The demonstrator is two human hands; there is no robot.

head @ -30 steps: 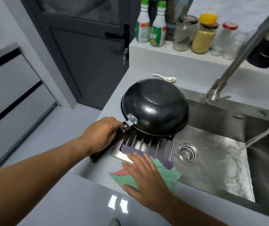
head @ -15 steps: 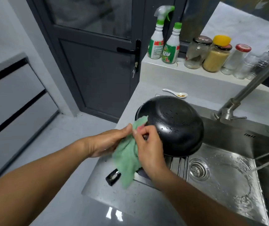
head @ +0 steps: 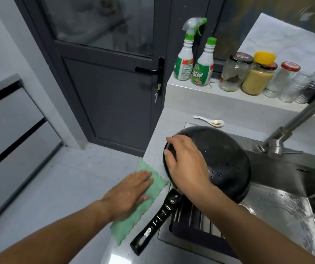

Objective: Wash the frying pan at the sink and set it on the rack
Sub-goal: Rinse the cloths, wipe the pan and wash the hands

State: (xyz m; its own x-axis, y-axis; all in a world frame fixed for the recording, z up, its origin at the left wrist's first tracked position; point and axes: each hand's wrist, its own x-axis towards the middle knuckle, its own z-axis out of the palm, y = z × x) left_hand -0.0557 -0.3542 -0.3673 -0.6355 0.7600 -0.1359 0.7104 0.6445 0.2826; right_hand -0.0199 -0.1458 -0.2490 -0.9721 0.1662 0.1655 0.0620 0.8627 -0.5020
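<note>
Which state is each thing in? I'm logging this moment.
frying pan: upside down on the rack, wet
rack: over the sink
green cloth: flat on the counter
left hand: flat on cloth
right hand: resting on pan
door: closed
white spoon: soiled

Grey counter (head: 152,149) carries a green cloth (head: 143,206) and white spoon (head: 209,121).
</note>
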